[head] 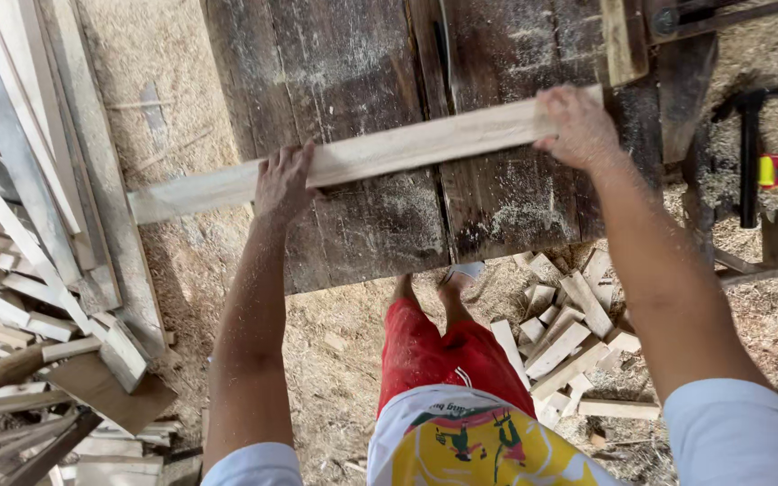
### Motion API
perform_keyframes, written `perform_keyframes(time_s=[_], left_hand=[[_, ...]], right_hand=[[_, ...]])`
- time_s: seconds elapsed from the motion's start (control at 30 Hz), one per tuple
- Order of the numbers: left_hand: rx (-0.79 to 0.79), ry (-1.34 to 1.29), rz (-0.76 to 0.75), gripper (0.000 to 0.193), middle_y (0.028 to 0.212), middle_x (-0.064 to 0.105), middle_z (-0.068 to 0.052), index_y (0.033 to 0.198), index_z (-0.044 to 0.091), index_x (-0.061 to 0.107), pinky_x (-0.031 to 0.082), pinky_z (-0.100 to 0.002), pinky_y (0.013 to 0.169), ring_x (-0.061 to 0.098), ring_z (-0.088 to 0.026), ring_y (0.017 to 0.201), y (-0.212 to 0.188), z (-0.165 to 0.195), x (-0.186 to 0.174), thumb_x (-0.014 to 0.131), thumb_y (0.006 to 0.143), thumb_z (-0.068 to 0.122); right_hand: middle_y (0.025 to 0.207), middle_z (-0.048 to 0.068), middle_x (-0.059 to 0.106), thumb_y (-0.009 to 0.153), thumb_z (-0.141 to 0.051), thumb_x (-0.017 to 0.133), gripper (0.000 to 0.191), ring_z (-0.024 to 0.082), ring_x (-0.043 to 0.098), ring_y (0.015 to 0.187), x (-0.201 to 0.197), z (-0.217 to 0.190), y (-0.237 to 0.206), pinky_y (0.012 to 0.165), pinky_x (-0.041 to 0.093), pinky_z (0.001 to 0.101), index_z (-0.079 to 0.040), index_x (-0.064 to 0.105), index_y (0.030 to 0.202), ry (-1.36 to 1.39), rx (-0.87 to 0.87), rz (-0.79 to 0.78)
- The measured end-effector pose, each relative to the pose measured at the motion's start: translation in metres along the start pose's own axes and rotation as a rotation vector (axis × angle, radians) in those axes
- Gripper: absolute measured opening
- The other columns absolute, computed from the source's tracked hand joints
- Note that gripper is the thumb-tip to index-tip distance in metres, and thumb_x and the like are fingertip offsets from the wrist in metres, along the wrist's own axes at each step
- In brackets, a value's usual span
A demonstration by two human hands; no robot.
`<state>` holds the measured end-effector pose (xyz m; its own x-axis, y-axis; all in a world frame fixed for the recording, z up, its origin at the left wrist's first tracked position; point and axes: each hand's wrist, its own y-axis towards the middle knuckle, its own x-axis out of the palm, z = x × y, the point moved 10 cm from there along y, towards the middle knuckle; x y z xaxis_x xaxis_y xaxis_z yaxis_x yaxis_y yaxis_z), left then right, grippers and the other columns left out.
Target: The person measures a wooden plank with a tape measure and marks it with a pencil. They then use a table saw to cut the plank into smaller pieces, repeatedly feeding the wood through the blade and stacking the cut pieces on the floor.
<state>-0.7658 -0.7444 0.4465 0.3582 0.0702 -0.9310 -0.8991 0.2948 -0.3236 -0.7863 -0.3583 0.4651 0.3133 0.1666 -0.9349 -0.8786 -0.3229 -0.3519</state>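
Both the left hand (283,184) and right hand (578,124) clamped the pale plank (380,153) lying across the dark saw table (362,234); keeping it flat, fingers clear of the blade slot (444,63), seemed wise.

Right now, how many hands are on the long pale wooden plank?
2. The left hand presses near the long pale wooden plank's middle; the right hand grips its right end over the dark wooden table.
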Motion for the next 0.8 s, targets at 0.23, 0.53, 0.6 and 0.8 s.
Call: perform_keyframes(time_s=[0.23,0.53,0.6,0.8], left_hand=[[0.137,-0.025,0.023,0.103,0.158,0.039,-0.019,0.160,0.016,0.033,0.028,-0.059,0.116,0.040,-0.037,0.142,0.046,0.042,0.001,0.083,0.078,0.055],[0.130,0.028,0.024,0.081,0.161,0.036,-0.020,0.163,0.023,0.031,0.029,-0.056,0.119,0.037,-0.039,0.145,0.075,0.052,0.013,0.068,0.097,0.053],[0.136,0.012,0.036,0.085,0.160,0.033,-0.023,0.162,0.021,0.029,0.028,-0.056,0.118,0.034,-0.040,0.145,0.078,0.052,0.012,0.070,0.094,0.053],[0.100,0.004,0.013,0.085,0.164,0.034,-0.019,0.162,0.023,0.030,0.028,-0.055,0.120,0.034,-0.037,0.148,0.082,0.055,0.022,0.071,0.092,0.049]], right_hand=[[0.164,0.010,0.038,0.082,-0.051,0.080,0.097,0.032,0.036,0.150,0.011,0.034,0.039,0.121,0.032,0.0513,-0.019,0.037,0.164,0.180,0.082,0.000],[0.164,0.009,0.038,0.083,-0.058,0.077,0.098,0.032,0.038,0.149,0.023,0.060,0.045,0.121,0.035,0.0532,-0.022,0.035,0.165,0.174,0.112,-0.016],[0.164,0.011,0.036,0.084,-0.058,0.075,0.097,0.033,0.037,0.149,0.025,0.061,0.047,0.120,0.035,0.0534,-0.022,0.034,0.165,0.148,0.103,-0.021],[0.167,0.012,0.031,0.089,-0.055,0.069,0.096,0.031,0.031,0.153,0.028,0.063,0.049,0.124,0.028,0.0516,-0.016,0.027,0.166,0.105,0.101,-0.081]])
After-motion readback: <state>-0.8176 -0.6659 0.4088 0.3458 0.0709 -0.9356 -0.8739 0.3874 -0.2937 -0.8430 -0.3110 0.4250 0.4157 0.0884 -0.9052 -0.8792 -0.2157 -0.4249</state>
